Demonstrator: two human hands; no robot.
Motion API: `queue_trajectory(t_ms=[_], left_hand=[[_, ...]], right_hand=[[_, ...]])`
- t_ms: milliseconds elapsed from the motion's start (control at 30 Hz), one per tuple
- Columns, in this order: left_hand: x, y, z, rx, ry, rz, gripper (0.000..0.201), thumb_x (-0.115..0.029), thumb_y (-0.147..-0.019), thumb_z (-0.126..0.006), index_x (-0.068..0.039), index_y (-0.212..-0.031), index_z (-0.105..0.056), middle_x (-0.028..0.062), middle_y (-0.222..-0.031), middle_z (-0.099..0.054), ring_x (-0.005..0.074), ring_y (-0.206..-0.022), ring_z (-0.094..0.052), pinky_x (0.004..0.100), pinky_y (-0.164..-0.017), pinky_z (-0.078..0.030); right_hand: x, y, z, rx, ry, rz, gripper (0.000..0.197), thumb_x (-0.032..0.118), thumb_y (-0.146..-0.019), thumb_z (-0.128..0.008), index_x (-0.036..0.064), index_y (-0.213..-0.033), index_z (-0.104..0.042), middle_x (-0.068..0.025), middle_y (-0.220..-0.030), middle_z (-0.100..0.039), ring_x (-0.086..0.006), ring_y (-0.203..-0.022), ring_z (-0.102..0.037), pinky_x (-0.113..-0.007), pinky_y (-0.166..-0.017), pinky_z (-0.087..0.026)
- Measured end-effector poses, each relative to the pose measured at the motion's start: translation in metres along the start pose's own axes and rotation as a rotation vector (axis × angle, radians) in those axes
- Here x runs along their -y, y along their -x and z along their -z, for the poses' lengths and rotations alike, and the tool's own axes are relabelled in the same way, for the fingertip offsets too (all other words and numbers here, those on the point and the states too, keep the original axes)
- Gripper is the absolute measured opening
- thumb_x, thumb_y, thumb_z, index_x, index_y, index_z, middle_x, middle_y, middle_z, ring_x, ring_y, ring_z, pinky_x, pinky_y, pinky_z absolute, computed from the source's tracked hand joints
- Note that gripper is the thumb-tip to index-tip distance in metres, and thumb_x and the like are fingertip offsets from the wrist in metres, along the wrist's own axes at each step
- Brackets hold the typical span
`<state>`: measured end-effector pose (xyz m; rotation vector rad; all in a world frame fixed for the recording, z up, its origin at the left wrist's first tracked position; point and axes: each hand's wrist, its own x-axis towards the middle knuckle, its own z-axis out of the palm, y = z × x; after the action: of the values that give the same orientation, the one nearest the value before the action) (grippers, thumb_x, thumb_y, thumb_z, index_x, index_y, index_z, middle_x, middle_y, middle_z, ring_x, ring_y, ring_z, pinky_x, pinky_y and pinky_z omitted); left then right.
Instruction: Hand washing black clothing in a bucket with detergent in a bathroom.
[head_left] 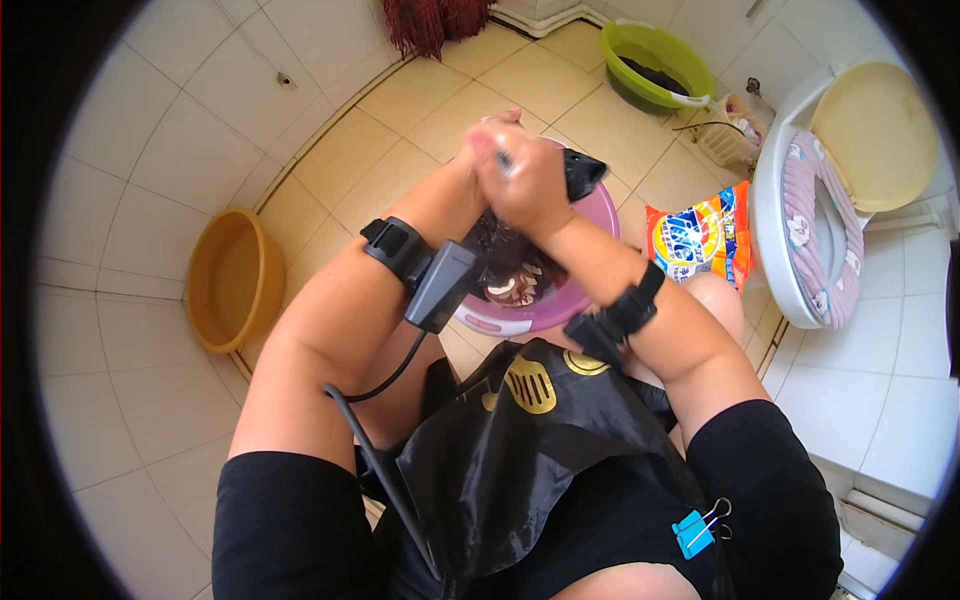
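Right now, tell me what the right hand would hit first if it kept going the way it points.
The right hand points up-left and is already pressed against the left hand, both gripping the dark wet cloth. Beyond lies bare floor tile, though depth is unclear.

Most of the pink basin (pixel 590 235) and its dark laundry (pixel 505 265) behind both forearms.

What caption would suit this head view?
Both hands wring a dark wet cloth over a round pink plastic basin on a tiled floor.

Tiled floor (pixel 420 100): pink basin (pixel 590 250), yellow basin (pixel 235 280), green basin (pixel 655 60), probably detergent bag (pixel 700 235).
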<state>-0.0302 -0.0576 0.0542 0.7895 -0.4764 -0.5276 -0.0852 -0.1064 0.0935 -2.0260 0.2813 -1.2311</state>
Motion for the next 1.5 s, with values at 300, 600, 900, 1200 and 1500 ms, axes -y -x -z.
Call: queue_trajectory(t_ms=[300, 600, 900, 1200, 1500], left_hand=[[-0.015, -0.012, 0.022, 0.047, 0.341, 0.581, 0.018, -0.018, -0.088, -0.046, -0.002, -0.087, -0.055, 0.0138, -0.085, -0.059, 0.0253, -0.076, -0.058, 0.0404, -0.067, -0.048], [-0.002, -0.015, 0.041, 0.449, 0.685, 0.605, 0.027, -0.024, -0.090, -0.041, -0.003, -0.097, -0.056, 0.0157, -0.094, -0.060, 0.0273, -0.084, -0.059, 0.0426, -0.072, -0.049], [-0.021, -0.014, -0.002, -0.127, -0.116, 0.614, 0.024, -0.024, -0.088, -0.048, -0.003, -0.094, -0.056, 0.0136, -0.089, -0.060, 0.0231, -0.076, -0.060, 0.0384, -0.067, -0.049], [-0.074, -0.024, -0.015, 0.200, -0.793, 0.565, 0.051, -0.043, -0.077, -0.065, 0.001, -0.102, -0.058, 0.0112, -0.089, -0.063, 0.0195, -0.081, -0.061, 0.0324, -0.077, -0.048], [-0.055, -0.008, -0.035, 0.321, -0.821, 0.688, 0.047, -0.034, -0.083, -0.060, 0.003, -0.110, -0.054, 0.0112, -0.100, -0.062, 0.0179, -0.090, -0.060, 0.0284, -0.080, -0.047]], right_hand=[[0.014, 0.007, 0.000, 0.118, 0.000, 0.043, 0.033, 0.030, -0.085, -0.054, 0.0019, -0.069, -0.058, -0.0207, -0.056, -0.050, -0.0354, -0.052, -0.051, -0.037, -0.052, -0.042], [0.008, -0.002, 0.004, 0.109, 0.085, -0.028, 0.037, 0.030, -0.086, -0.050, 0.0029, -0.061, -0.055, -0.0205, -0.059, -0.054, -0.0383, -0.056, -0.054, -0.042, -0.052, -0.042], [-0.005, 0.000, 0.004, 0.093, 0.089, -0.094, 0.041, 0.037, -0.086, -0.048, 0.0026, -0.067, -0.060, -0.0227, -0.060, -0.055, -0.0403, -0.060, -0.055, -0.045, -0.057, -0.043], [-0.046, -0.059, 0.046, 0.104, -0.251, -0.409, 0.046, 0.042, -0.084, -0.056, 0.0014, -0.062, -0.056, -0.0046, -0.055, -0.052, -0.0153, -0.052, -0.049, -0.031, -0.052, -0.038], [-0.045, -0.059, 0.058, 0.373, -0.591, -0.442, 0.040, 0.044, -0.084, -0.057, 0.0042, -0.090, -0.057, -0.0005, -0.082, -0.056, -0.0068, -0.080, -0.050, -0.022, -0.074, -0.040]])
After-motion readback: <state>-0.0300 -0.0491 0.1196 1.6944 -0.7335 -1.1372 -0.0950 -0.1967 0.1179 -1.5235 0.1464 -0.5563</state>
